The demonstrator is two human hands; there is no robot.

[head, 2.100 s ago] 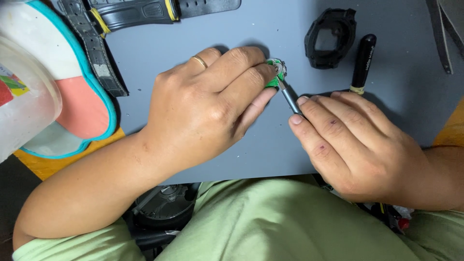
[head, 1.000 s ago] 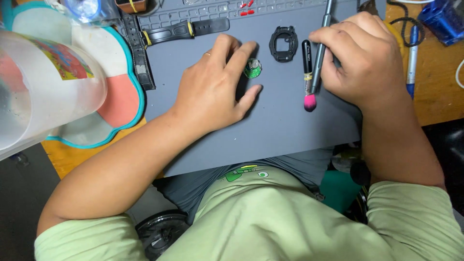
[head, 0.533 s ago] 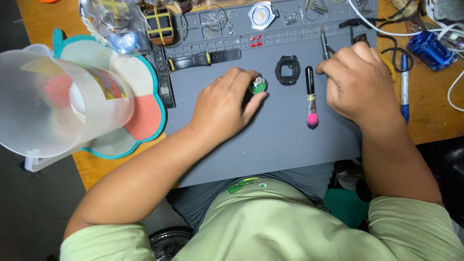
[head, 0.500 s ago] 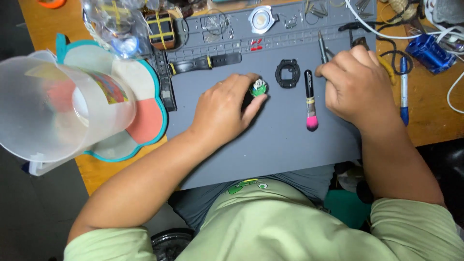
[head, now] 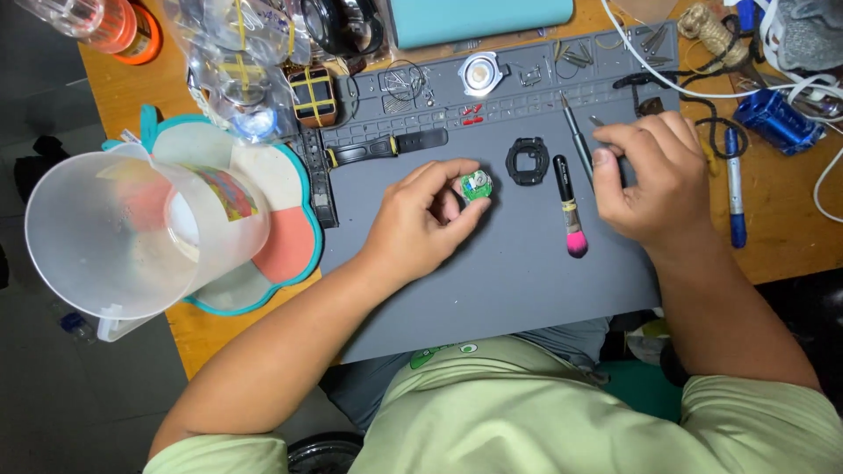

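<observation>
At frame centre, our left hand [head: 420,224] pinches the small green watch module [head: 476,185] between curled fingers above the grey mat [head: 527,281]. Our right hand [head: 654,180], fingers bent, rests on a thin tool [head: 577,140] at upper right.

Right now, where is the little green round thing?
In the head view, the small green watch module sits pinched in the left hand fingertips over the grey work mat, just left of the empty black watch case.

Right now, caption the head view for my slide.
Left hand pinches a small green watch module; right hand grips a thin tool.
</observation>
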